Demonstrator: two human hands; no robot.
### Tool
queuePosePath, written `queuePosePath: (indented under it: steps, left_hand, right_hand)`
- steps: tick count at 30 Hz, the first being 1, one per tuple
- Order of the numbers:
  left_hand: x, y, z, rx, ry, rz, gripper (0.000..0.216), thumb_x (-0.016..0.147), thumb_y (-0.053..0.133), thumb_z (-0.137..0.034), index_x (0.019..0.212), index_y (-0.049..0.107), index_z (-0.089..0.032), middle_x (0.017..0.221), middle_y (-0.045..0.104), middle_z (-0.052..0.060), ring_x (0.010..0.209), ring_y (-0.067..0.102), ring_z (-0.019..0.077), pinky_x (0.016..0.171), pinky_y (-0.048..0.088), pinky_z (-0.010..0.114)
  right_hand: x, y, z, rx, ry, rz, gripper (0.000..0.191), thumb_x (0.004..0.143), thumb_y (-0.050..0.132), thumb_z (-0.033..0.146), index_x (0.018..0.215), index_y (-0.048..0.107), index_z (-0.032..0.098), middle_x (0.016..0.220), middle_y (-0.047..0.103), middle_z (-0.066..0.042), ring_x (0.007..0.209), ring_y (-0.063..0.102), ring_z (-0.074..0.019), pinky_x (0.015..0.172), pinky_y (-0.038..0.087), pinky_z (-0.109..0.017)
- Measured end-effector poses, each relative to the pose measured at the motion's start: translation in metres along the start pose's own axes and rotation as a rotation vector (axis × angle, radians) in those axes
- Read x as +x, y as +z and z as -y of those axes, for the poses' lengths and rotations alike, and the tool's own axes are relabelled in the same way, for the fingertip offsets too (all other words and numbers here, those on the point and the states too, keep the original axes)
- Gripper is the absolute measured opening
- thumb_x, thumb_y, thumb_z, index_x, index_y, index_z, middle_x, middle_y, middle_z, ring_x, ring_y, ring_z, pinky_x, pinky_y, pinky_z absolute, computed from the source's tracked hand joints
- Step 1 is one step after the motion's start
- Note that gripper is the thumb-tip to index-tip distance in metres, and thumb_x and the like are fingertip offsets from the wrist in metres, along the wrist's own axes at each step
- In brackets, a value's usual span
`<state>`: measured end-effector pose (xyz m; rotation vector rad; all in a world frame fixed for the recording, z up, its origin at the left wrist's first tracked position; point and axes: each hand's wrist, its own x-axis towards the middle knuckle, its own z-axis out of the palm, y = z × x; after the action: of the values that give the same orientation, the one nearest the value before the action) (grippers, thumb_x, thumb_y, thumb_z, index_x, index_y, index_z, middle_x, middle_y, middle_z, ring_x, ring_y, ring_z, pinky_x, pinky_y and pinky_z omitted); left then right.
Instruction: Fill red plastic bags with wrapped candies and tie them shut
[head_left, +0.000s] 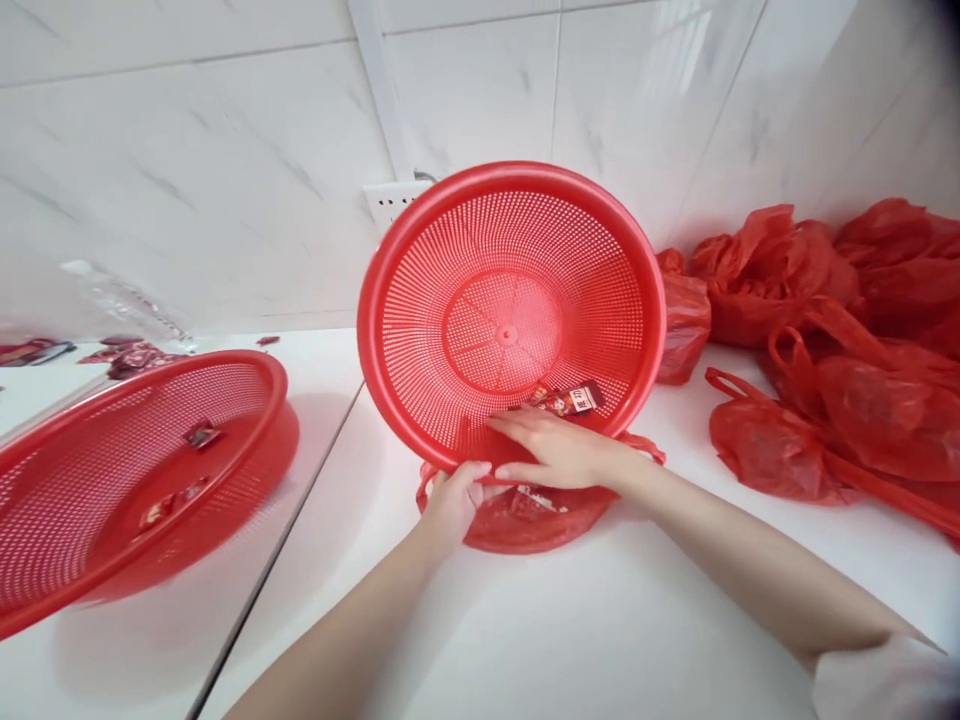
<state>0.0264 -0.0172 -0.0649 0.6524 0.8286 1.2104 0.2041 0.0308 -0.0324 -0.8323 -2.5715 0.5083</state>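
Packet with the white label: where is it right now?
In the head view, right of centre, the packet lies inside the tilted red basket, beside the right hand.

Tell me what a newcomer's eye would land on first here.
Probably the big red mesh basket in the center, tipped so its open mouth faces the viewer, with the right hand reaching in beside a dark printed packet and the left hand at its lower rim. Next, likely the cluster of red plastic bags at the right and a second red basket at the left.
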Motion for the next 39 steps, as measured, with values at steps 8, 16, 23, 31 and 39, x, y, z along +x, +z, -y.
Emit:
queuePosePath:
  steps: [8, 16, 23, 31, 39]
  left_hand:
    - [0.019, -0.019, -0.019, 0.005, -0.015, -0.032, 0.028, 0.072, 0.058, -0.018, 0.098, 0.068, -0.011, 0.104, 0.073, 0.011, 0.109, 0.064, 0.0295, 0.097, 0.05, 0.044]
    - [0.022, -0.026, -0.025, 0.009, 0.006, -0.083, 0.021, 0.075, 0.055, -0.019, 0.089, 0.069, -0.013, 0.099, 0.074, 0.008, 0.104, 0.066, 0.0239, 0.098, 0.05, 0.04]
    - [0.023, -0.029, -0.021, 0.021, -0.008, -0.016, 0.022, 0.077, 0.055, -0.018, 0.092, 0.07, -0.012, 0.097, 0.075, 0.009, 0.103, 0.067, 0.0267, 0.097, 0.05, 0.043]
    - [0.021, -0.025, -0.019, 0.022, -0.055, -0.032, 0.024, 0.076, 0.054, -0.018, 0.093, 0.07, -0.012, 0.096, 0.075, 0.011, 0.105, 0.066, 0.0288, 0.097, 0.05, 0.045]
    - [0.019, -0.022, -0.018, 0.019, -0.047, -0.018, 0.031, 0.077, 0.053, -0.016, 0.104, 0.067, -0.012, 0.107, 0.073, 0.01, 0.105, 0.066, 0.026, 0.095, 0.052, 0.041]
  right_hand:
    - [0.001, -0.014, 0.004, 0.854, 0.102, -0.168, 0.023, 0.083, 0.066, 0.034, 0.099, 0.069, 0.017, 0.089, 0.069, -0.004, 0.081, 0.064, -0.0164, 0.079, 0.052, -0.033]
    - [-0.002, -0.016, 0.002, 1.259, 0.221, -0.365, 0.034, 0.079, 0.063, 0.018, 0.111, 0.054, 0.027, 0.066, 0.041, 0.008, 0.047, 0.026, -0.005, 0.045, 0.022, -0.019]
    - [-0.002, -0.019, 0.006, 1.237, 0.241, -0.424, 0.037, 0.075, 0.058, 0.014, 0.11, 0.052, 0.027, 0.063, 0.039, 0.008, 0.049, 0.025, -0.0069, 0.047, 0.021, -0.019]
    - [0.005, -0.01, 0.0, 1.205, 0.139, -0.493, 0.01, 0.085, 0.062, 0.028, 0.09, 0.058, 0.021, 0.07, 0.056, 0.004, 0.056, 0.05, -0.0065, 0.052, 0.037, -0.02]
    - [0.006, -0.012, 0.003, 1.049, 0.238, -0.408, 0.028, 0.083, 0.066, 0.041, 0.094, 0.07, 0.015, 0.082, 0.074, -0.007, 0.065, 0.068, -0.0133, 0.058, 0.052, -0.024]
